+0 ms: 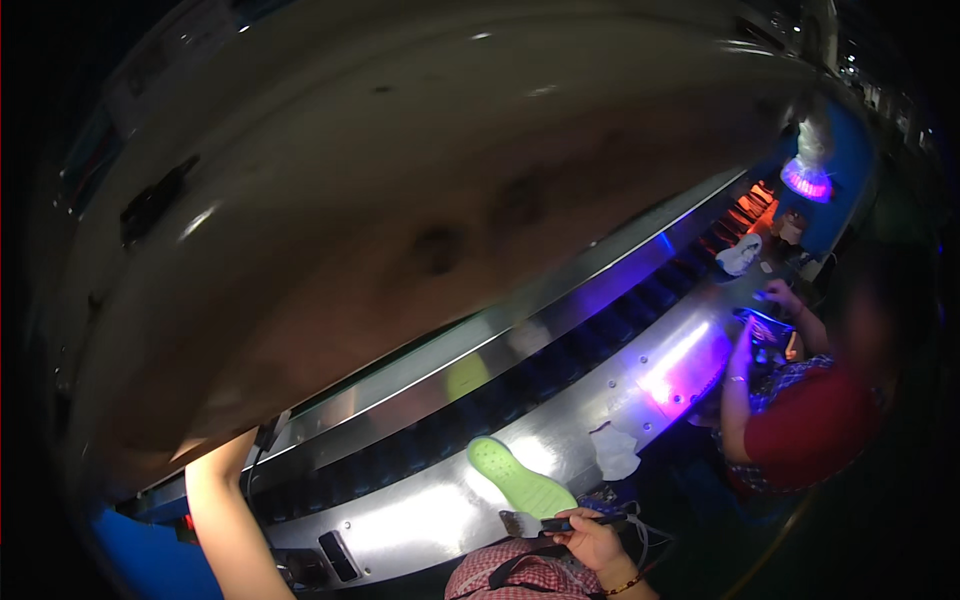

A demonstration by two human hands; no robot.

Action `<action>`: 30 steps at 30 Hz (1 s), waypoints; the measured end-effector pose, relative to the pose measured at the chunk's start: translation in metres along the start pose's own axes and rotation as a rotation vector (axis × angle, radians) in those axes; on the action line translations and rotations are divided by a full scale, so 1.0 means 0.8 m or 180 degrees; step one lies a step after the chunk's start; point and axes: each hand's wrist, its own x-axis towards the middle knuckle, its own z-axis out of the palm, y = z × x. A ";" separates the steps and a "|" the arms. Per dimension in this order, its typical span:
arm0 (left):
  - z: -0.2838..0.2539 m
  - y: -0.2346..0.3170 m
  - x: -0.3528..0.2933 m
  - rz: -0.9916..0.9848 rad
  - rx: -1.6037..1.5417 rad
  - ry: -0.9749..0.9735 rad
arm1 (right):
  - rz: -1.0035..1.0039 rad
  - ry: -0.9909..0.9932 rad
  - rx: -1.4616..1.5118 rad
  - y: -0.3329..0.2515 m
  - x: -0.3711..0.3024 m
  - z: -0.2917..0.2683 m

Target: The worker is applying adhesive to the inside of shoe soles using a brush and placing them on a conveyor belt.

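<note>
My right hand (592,545), at the lower middle, is closed around the black handle of a flat brush (518,523) with dark bristles. The bristles point left, close below a light green shoe sole (515,478). This sole lies on a shiny metal ledge (400,522); whether the brush touches it I cannot tell. On the left my forearm (225,510) reaches up and away, and my left hand disappears behind the edge of a large dark hood (400,200). Its fingers are hidden.
Beyond the ledge runs a dark roller track (430,450). A crumpled white piece (614,452) lies right of the sole, a phone-like black slab (338,556) to the left. At right, a person in red (810,425) works beneath a purple lamp (806,182), near a white shoe part (740,256).
</note>
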 end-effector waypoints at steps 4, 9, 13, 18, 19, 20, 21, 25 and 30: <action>0.048 0.056 0.046 0.0114 -0.0153 -0.0298 | 0.0085 0.0018 0.0185 -0.005 0.001 -0.014; 0.095 0.154 0.095 0.0317 -0.0364 -0.0500 | 0.0186 0.0122 0.0083 -0.008 0.011 -0.029; 0.117 0.243 0.085 0.1050 -0.0659 -0.0560 | 0.0154 0.0122 -0.0007 -0.030 0.011 -0.017; 0.097 0.194 0.089 0.1539 0.0463 -0.0499 | 0.0049 0.0133 -0.0868 -0.027 0.022 -0.004; 0.091 0.193 0.082 0.1551 0.0541 -0.0465 | -0.0002 -0.0004 -0.0902 -0.027 0.028 -0.005; 0.089 0.187 0.079 0.1343 0.0831 -0.0265 | -0.0108 0.0117 -0.0849 -0.028 0.031 -0.004; 0.076 0.160 0.072 0.1504 0.1014 -0.0045 | -0.0010 -0.0014 -0.0778 -0.027 0.033 0.003; 0.062 0.076 0.031 0.1993 0.0790 0.0337 | 0.0145 -0.0264 -0.0607 -0.032 0.044 0.006; 0.037 -0.011 -0.056 0.1364 -0.0346 0.0038 | 0.0227 -0.0524 -0.0780 -0.030 0.049 0.004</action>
